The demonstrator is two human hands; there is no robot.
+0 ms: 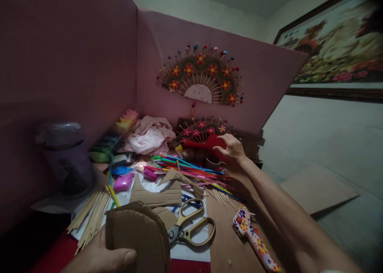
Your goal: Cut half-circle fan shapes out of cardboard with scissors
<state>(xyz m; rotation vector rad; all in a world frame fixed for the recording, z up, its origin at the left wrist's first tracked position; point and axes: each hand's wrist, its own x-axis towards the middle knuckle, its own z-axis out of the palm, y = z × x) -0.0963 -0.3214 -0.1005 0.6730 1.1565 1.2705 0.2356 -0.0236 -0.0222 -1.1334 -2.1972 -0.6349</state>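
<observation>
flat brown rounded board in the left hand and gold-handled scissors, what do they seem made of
Flat brown rounded board: probably cardboard, matte, judging by its dull paper-brown face. Gold-handled scissors: grey blades look like smooth metal, from their sheen; the shiny handles could be metal or coated plastic.

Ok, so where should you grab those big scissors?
Probably by the two gold loops, coming from the right with the right hand. The scissors lie with loops spread apart and facing right, while the blades are on the left, mostly hidden by the cardboard in the left hand.
</observation>
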